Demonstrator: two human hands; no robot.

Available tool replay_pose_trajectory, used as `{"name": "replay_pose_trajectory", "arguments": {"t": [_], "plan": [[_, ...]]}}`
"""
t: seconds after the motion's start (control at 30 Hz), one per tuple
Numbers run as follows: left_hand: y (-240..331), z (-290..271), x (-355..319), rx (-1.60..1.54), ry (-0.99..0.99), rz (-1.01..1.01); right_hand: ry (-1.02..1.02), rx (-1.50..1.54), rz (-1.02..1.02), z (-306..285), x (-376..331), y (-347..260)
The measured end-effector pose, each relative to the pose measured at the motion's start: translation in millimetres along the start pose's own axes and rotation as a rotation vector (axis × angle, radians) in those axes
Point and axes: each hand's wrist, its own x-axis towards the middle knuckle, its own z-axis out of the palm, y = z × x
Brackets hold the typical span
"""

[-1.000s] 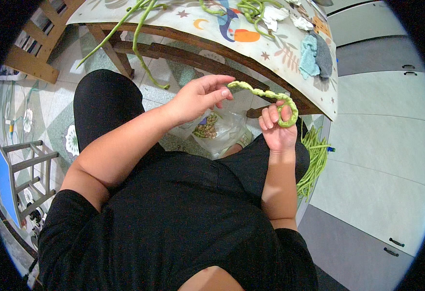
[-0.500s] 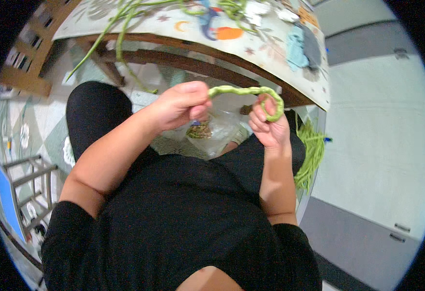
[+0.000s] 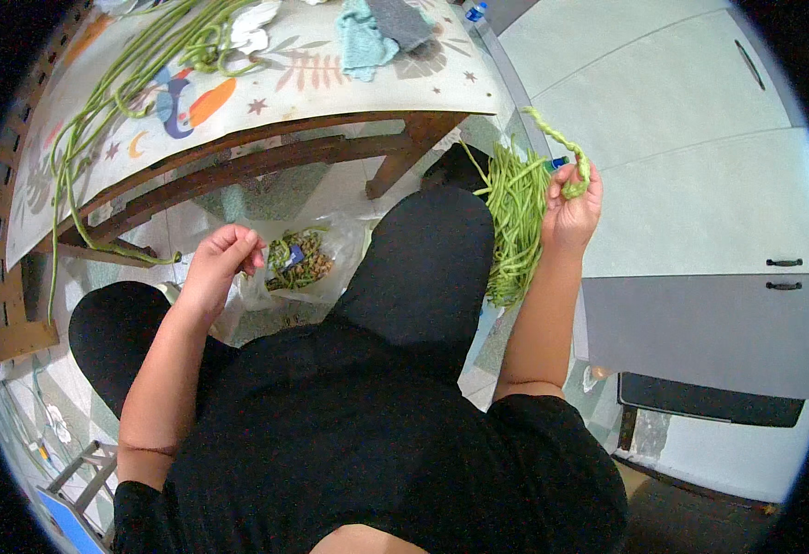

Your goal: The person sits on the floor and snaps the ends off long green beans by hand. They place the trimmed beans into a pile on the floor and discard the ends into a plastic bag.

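Observation:
Raised at the right, my right hand (image 3: 570, 210) is closed around a long green bean (image 3: 566, 143) that is coiled and twisted, its free end sticking up past the fingers. Just left of that wrist is a big pile of long green beans (image 3: 515, 226). My left hand (image 3: 224, 263) hovers over the left side of a clear plastic bag (image 3: 353, 242), thumb and fingertips pressed together. Whether a small piece is between them cannot be made out. Inside the bag lie brown and green scraps (image 3: 312, 268) and a small blue item.
Ahead stands a wooden table with a patterned cloth (image 3: 303, 97). More long beans (image 3: 127, 83) lie on it and hang over its left edge, near white crumpled tissue (image 3: 252, 26) and teal and grey cloths (image 3: 367, 42). Pale cabinets (image 3: 681, 203) line the right; a blue-topped stool (image 3: 72, 517) is lower left.
My hands have moved apart: the left has let go of the bean and gone left over the bag, while the right carries the bean rightward above the pile. The view has turned right.

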Motion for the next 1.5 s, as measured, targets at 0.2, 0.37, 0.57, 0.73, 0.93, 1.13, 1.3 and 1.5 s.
{"name": "replay_pose_trajectory", "arguments": {"t": [0.2,0.37,0.57,0.73,0.93,1.13,1.3,1.5], "plan": [[-10,14,11,0.036,-0.017,-0.076,0.163,-1.210,0.022,-194,-16,108],[-17,14,16,0.029,0.002,-0.122,0.151,-1.751,0.250,-210,-63,134],[-20,17,19,0.054,0.021,-0.153,0.054,-1.867,0.086,-179,-58,108],[-18,14,13,0.019,0.033,-0.136,0.052,-1.927,-0.048,-175,-43,117],[-17,5,14,0.004,-0.053,-0.098,0.004,-1.370,-0.187,-39,9,76],[-8,1,8,-0.049,-0.070,-0.042,-0.432,-0.817,-0.411,161,19,38],[-2,-8,3,-0.044,-0.051,0.031,-0.783,-0.884,-0.448,281,12,54],[0,-16,2,-0.011,-0.072,0.094,-0.735,-1.153,-0.443,351,28,97]]}}
